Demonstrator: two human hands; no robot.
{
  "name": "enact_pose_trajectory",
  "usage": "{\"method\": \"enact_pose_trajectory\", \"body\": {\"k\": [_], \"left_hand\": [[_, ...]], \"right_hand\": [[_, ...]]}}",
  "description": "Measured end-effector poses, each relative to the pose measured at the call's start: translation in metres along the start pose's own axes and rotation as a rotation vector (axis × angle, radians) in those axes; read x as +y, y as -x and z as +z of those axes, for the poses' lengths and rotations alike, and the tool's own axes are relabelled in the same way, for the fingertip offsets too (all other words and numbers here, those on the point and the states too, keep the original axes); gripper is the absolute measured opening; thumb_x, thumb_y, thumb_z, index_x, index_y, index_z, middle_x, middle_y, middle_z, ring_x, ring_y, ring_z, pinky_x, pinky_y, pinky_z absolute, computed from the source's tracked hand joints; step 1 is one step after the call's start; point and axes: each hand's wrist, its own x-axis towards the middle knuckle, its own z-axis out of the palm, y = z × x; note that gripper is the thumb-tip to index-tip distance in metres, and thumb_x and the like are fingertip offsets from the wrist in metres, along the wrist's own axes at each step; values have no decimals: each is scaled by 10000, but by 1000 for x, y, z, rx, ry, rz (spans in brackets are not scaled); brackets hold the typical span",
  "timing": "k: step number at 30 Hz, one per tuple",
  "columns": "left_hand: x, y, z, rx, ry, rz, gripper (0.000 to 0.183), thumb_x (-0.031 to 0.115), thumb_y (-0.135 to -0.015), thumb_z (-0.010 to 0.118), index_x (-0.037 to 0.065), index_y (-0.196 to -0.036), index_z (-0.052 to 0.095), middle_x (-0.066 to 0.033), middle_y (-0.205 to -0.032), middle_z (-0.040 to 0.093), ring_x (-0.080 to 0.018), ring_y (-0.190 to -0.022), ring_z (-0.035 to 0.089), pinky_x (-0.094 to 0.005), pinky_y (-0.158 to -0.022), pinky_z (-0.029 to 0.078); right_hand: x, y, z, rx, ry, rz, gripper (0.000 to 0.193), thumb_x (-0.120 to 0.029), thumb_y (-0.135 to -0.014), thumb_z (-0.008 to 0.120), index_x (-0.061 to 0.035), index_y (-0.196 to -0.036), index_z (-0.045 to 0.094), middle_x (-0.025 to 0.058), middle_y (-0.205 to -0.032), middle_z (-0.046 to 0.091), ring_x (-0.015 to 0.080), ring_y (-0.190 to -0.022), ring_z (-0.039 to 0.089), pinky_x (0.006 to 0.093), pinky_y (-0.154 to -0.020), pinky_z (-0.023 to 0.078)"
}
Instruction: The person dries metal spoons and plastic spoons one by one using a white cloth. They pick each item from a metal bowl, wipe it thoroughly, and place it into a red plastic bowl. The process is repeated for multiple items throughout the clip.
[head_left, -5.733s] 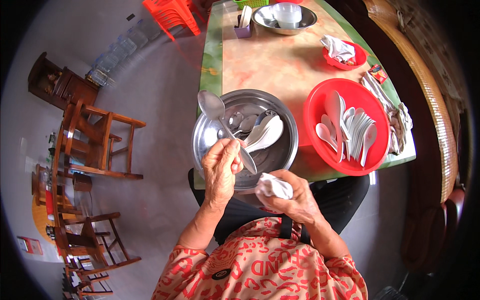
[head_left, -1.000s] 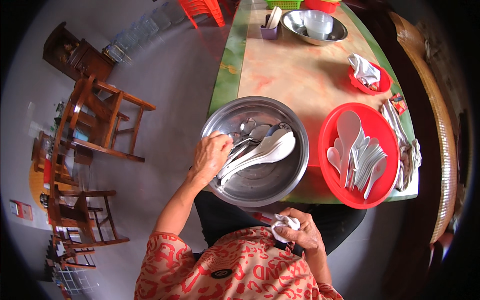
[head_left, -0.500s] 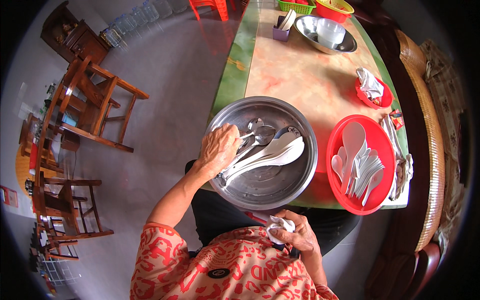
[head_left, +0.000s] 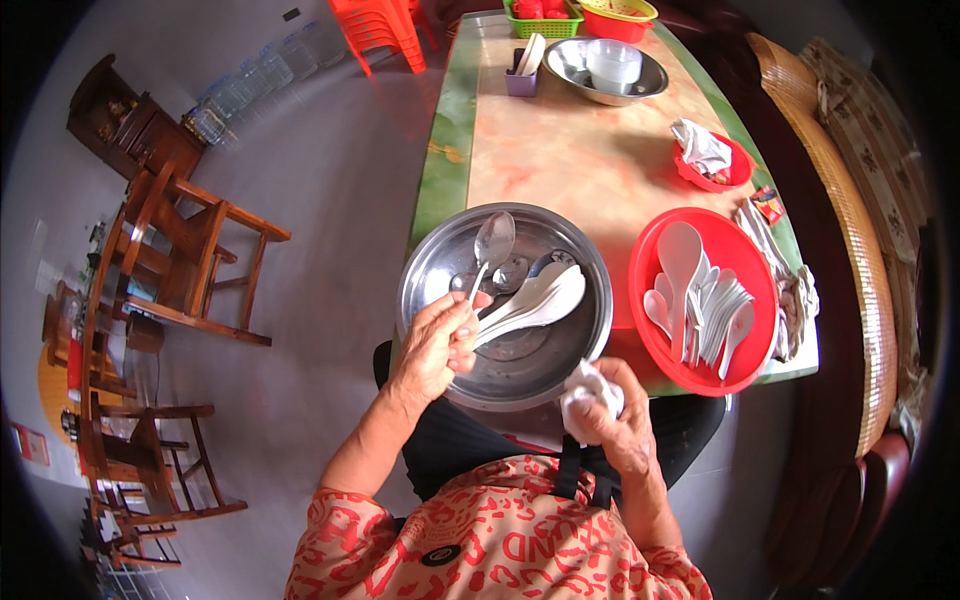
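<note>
My left hand (head_left: 437,345) is closed round the handle of a metal spoon (head_left: 494,240), whose bowl points up and away over a wide steel basin (head_left: 520,388). In the basin lie several white spoons (head_left: 545,300), a few metal spoons (head_left: 510,272) and a dark-patterned piece (head_left: 556,262) partly under the white ones. My right hand (head_left: 618,412) grips a crumpled white cloth (head_left: 590,400) just off the basin's near right rim. To the right, a red basin (head_left: 646,232) holds several white spoons and a larger white ladle-like spoon (head_left: 680,256).
Farther along the table (head_left: 560,150) are a small red basket (head_left: 735,178) with a white cloth, a steel bowl (head_left: 645,88) with clear plastic containers, and a purple holder (head_left: 521,84). Grey cloths (head_left: 790,310) lie by the right edge. Wooden chairs (head_left: 190,250) stand left; a bench (head_left: 835,250) runs along the right.
My left hand has lifted a metal spoon out of the pile, above the basin. My right hand, with the cloth, has risen from my lap toward the basin's near rim.
</note>
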Motion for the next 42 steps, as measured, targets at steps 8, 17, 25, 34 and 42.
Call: {"method": "enact_pose_trajectory", "body": {"k": [8, 17, 25, 34, 42], "left_hand": [[-31, 31, 34, -5, -171, 98, 379, 211, -971, 451, 13, -1295, 453, 51, -683, 370, -9, -481, 273, -155, -406, 243], [-50, 40, 45, 49, -415, 204, 386, 239, -982, 434, 49, -1317, 461, 44, -685, 432, -11, -508, 359, -165, -440, 326], [-57, 37, 47, 43, -503, 288, 370, 221, -982, 424, 37, -1298, 482, 48, -659, 436, -16, -512, 372, -173, -453, 321], [-60, 31, 46, 80, -571, 326, 370, 225, -984, 422, 31, -1294, 478, 44, -662, 437, -16, -519, 376, -173, -459, 318], [-53, 34, 45, 20, -285, 199, 388, 251, -985, 430, 23, -1298, 460, 71, -682, 374, 8, -505, 307, -141, -437, 288]], "right_hand": [[-10, -38, 17, 366, 524, -663, 318, -3, -712, 660, -55, -1020, 600, 114, -871, 548, 251, -799, 585, 332, -707, 473], [-14, -68, 41, 406, 815, -820, 335, 40, -653, 702, -55, -965, 623, 106, -829, 547, 269, -725, 596, 341, -602, 482], [-19, -87, 37, 641, 771, -845, 332, 3, -654, 698, -88, -958, 599, 94, -825, 533, 299, -697, 588, 373, -574, 476], [-17, -84, 37, 287, 852, -902, 339, -40, -635, 705, -111, -950, 600, 87, -915, 549, 268, -765, 600, 358, -582, 498], [-13, -105, 37, 690, 949, -919, 323, -76, -673, 708, -114, -970, 585, 138, -962, 513, 290, -764, 593, 363, -559, 503]]}}
